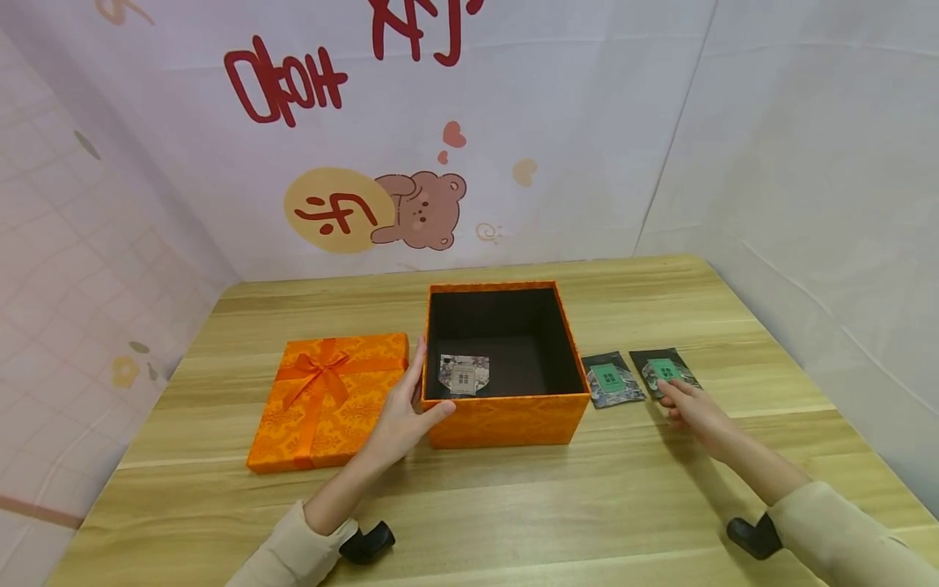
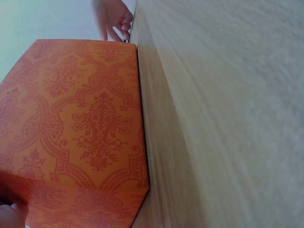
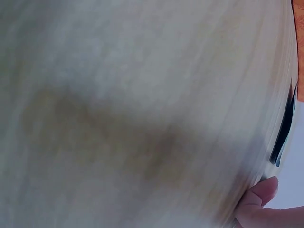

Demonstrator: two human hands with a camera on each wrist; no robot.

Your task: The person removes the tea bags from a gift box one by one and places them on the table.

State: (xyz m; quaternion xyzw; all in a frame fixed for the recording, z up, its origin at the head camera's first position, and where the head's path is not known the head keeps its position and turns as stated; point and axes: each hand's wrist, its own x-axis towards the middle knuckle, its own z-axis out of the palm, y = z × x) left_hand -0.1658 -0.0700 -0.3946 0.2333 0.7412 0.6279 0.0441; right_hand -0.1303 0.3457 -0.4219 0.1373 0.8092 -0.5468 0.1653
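An uncovered orange patterned gift box (image 1: 506, 420) with a black inside stands mid-table. Inside, at its front left, lies a floral sachet (image 1: 464, 377) with a beige label. My left hand (image 1: 402, 416) grips the box's left front corner, fingers along the side and thumb at the front rim. To the right of the box a dark sachet with a green label (image 1: 607, 379) lies flat. Beyond it, my right hand (image 1: 689, 412) pinches the near edge of a second green-labelled sachet (image 1: 669, 363); the fingertips partly cover it. The right thumb (image 3: 263, 192) shows low over the table in the right wrist view.
The orange box lid (image 1: 341, 399) with a ribbon bow lies left of the box, close to my left hand. Behind the wooden table (image 1: 513, 514) hangs a white printed cloth (image 1: 572, 106), with more white cloth at both sides.
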